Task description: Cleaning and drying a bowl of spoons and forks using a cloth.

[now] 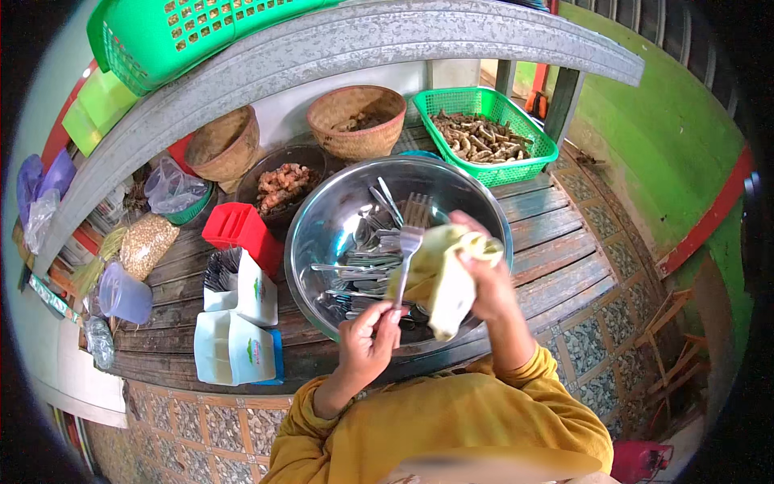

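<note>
A metal fork (411, 241) stands tines up in my left hand (370, 339), its handle pinched between thumb and fingers. Bunched in my right hand (491, 284) is a pale yellow cloth (453, 287), slightly blurred, hanging just right of the fork; whether it touches the fork I cannot tell. Both hands are over the near side of a large stainless steel bowl (302, 242). Inside the bowl lies a loose heap of metal cutlery (363, 272), spoons and forks among it, partly hidden by the cloth and my hands.
Left of the bowl stand a red cutlery holder (233, 227), a white holder with forks (257, 290) and a white divided holder (227, 348). Behind are woven baskets (357, 124), a bowl of reddish rhizomes (284, 187) and a green basket of roots (484, 136). A grey metal beam (363, 36) crosses above.
</note>
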The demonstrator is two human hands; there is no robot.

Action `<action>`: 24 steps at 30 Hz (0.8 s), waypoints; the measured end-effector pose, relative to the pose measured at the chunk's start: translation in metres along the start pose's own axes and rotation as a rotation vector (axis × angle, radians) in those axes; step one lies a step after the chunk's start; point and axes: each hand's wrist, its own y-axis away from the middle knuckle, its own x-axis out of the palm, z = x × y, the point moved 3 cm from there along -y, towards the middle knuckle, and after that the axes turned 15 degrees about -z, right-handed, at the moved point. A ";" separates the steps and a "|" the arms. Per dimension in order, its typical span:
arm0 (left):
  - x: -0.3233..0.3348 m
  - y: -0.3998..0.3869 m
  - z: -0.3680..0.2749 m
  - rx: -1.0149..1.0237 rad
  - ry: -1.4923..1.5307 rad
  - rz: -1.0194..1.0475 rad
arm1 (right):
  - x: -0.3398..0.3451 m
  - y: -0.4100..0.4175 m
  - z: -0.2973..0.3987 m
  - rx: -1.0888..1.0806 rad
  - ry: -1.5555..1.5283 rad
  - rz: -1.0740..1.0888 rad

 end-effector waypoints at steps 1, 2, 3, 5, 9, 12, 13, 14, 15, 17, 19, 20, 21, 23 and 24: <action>0.004 -0.001 0.001 0.053 -0.045 0.048 | 0.008 0.006 -0.011 0.083 0.008 0.074; 0.009 0.001 0.006 0.139 -0.055 0.045 | 0.016 0.011 -0.017 0.126 0.030 0.091; 0.013 0.003 0.007 0.225 -0.064 0.044 | 0.021 0.015 -0.020 0.168 0.051 0.107; 0.001 0.003 0.010 0.113 -0.198 0.204 | 0.020 0.013 -0.017 0.151 0.102 0.094; -0.016 -0.010 -0.016 0.150 -0.158 -0.031 | 0.016 0.013 -0.004 0.138 0.120 0.120; -0.005 -0.035 -0.048 0.421 -0.160 -0.131 | 0.026 0.020 -0.006 0.062 0.320 0.284; 0.001 -0.043 -0.056 0.526 -0.169 -0.116 | 0.033 0.024 -0.008 0.118 0.278 0.361; 0.005 -0.048 -0.059 0.589 -0.212 -0.084 | 0.035 0.027 -0.011 0.087 0.298 0.404; 0.009 -0.050 -0.057 0.564 -0.170 -0.046 | 0.037 0.029 -0.015 0.055 0.318 0.447; 0.008 -0.051 -0.051 0.593 -0.171 -0.063 | 0.045 0.032 -0.014 0.004 0.361 0.495; 0.000 -0.051 -0.055 0.550 -0.159 -0.163 | 0.046 0.031 -0.011 -0.074 0.394 0.451; -0.008 -0.053 -0.053 0.517 -0.133 -0.179 | 0.046 0.031 -0.006 -0.097 0.420 0.461; -0.013 -0.056 -0.053 0.524 -0.132 -0.258 | 0.045 0.032 -0.003 -0.104 0.471 0.440; -0.022 -0.060 -0.054 0.487 -0.083 -0.336 | 0.042 0.030 -0.003 -0.316 0.637 0.452; -0.026 -0.061 -0.053 0.523 -0.088 -0.347 | 0.042 0.030 -0.004 -0.316 0.635 0.453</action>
